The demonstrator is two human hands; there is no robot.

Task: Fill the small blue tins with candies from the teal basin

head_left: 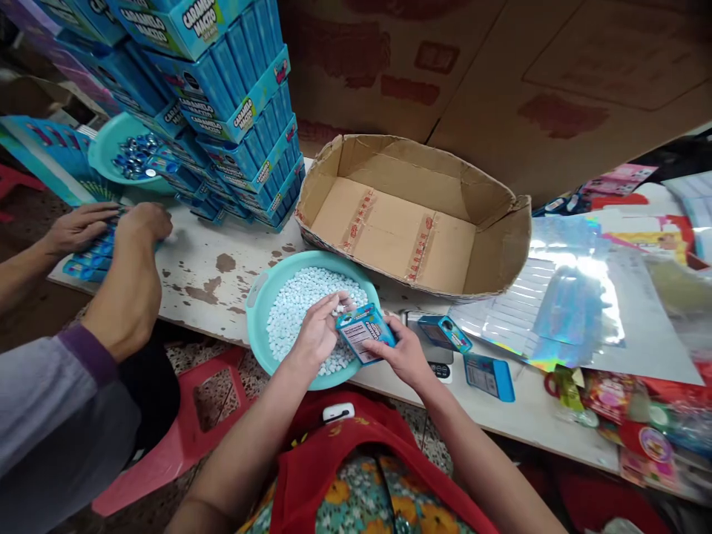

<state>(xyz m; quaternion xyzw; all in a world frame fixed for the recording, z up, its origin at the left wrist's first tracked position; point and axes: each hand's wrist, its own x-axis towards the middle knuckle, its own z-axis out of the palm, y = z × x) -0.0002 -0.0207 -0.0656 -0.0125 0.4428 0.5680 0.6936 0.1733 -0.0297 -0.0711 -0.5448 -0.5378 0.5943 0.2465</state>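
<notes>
My right hand [405, 354] grips a small blue candy box [364, 331] by its lower right edge, holding it tilted over a teal basin [256, 308] full of small white candies [297, 304]. My left hand [316, 332] is cupped at the box's open top, fingertips pinched together there; I cannot make out what is in them. Another small blue box [443, 332] lies on a scale [439, 363] just right of my right hand, and one more blue box [489, 376] lies flat beside it.
An open cardboard tray [495, 245] stands behind the basin. Stacks of blue display cartons [239, 111] rise at the back left beside a second teal basin [105, 159]. A co-worker's hands [111, 226] rest on blue boxes at the left. Shiny foil sheets [561, 304] and wrappers cover the right.
</notes>
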